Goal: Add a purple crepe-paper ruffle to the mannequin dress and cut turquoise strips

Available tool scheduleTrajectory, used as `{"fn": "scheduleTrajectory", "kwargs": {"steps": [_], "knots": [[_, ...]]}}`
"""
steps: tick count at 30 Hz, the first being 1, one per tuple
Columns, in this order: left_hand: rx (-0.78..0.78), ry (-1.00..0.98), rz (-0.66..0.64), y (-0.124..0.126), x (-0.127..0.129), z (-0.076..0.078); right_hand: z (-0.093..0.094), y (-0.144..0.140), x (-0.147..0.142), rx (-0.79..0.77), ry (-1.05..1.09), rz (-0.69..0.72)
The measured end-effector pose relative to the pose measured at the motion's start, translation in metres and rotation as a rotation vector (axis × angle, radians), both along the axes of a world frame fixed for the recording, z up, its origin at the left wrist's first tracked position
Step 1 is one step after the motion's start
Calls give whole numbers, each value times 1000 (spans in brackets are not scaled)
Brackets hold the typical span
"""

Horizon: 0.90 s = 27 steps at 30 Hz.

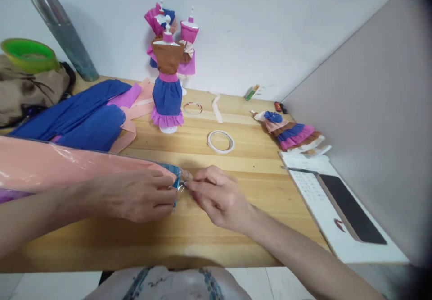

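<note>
A long clear plastic bag (94, 162) with peach material inside reaches in from the left and ends in a blue strip. My left hand (141, 196) lies over its right end, with the fingers curled down and closed on it. My right hand (219, 196) is just to the right, thumb and fingers pinched on the bunched clear tip (184, 182) of the bag. A small dark bit shows at the pinch, too small to name. Behind my hands a white roll of tape (220, 142) lies flat on the wooden table (256, 192).
Dress forms in ruffled paper-like outfits, one in a brown top and blue skirt (167, 95), stand at the back. Blue sheets (84, 115) lie left, near a tilted flask (64, 34) and green tape roll (30, 54). At right are a dressed figure (293, 133) and a white board (324, 205).
</note>
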State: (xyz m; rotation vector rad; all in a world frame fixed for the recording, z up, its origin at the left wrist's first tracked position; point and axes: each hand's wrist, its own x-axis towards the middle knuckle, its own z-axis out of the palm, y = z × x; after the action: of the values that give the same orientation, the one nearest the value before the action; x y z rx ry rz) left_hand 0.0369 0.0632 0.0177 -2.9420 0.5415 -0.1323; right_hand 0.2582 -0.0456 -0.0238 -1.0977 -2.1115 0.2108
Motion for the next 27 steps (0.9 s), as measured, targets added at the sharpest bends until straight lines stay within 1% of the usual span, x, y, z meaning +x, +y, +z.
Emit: {"fn": "scheduleTrajectory", "kwargs": {"steps": [2,3,6,9,12,14,16,18,21,24,27], "knots": [[-46,-30,19,-2,-7,-2,5,4,-6,-72,-109,67],[-57,-43,36,-2,-10,-2,6,6,-9,-136,-169,71],[-76,-100,108,-5,-18,-4,9,12,-21,-345,-303,-14],[-121,-167,157,-8,-22,-8,11,19,-33,-499,-381,-126],[-170,-176,189,-12,-24,-17,12,24,-40,-602,-405,-218],[-186,-158,205,-14,-25,-24,11,27,-42,-625,-384,-247],[-179,-144,218,-15,-26,-28,8,29,-42,-606,-379,-267],[-169,-159,256,-15,-28,-30,4,30,-41,-554,-410,-278],[-211,-166,403,-10,-34,-27,-5,29,-36,-418,-432,-192],[-269,-75,581,-4,-47,-23,-14,26,-30,-239,-427,-82],[-238,18,699,0,-64,-23,-21,26,-27,-101,-450,-57]]}}
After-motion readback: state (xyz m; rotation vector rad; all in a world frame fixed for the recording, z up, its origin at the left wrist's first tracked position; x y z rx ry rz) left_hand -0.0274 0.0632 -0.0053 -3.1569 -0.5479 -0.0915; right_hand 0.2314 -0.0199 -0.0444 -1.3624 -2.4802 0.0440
